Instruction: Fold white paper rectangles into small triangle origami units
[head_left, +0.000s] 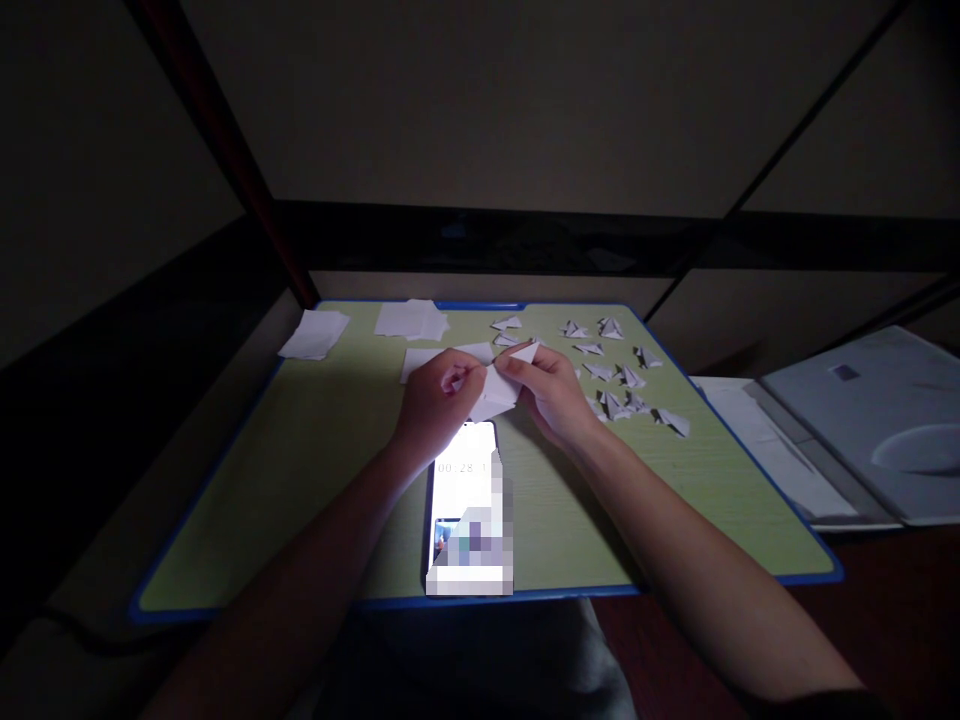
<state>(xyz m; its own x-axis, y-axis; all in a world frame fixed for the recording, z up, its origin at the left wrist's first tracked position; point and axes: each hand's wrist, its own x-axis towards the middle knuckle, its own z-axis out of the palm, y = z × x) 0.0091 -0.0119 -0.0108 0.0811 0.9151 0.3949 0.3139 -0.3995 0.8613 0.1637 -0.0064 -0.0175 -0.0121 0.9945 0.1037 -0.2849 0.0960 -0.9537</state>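
My left hand (439, 395) and my right hand (551, 385) meet over the middle of a green board with a blue rim (300, 470). Both pinch one small white paper piece (501, 385), which is partly folded with a pointed corner sticking up on the right. Their fingers are closed on it. A lit phone (466, 500) lies flat on the board just below my hands, between my forearms.
Several folded white paper triangles (619, 375) lie scattered at the board's right rear. Flat paper slips (411, 320) sit at the rear middle, another stack (315, 333) at the rear left corner. Papers and a grey folder (862, 420) lie to the right. The room is dark.
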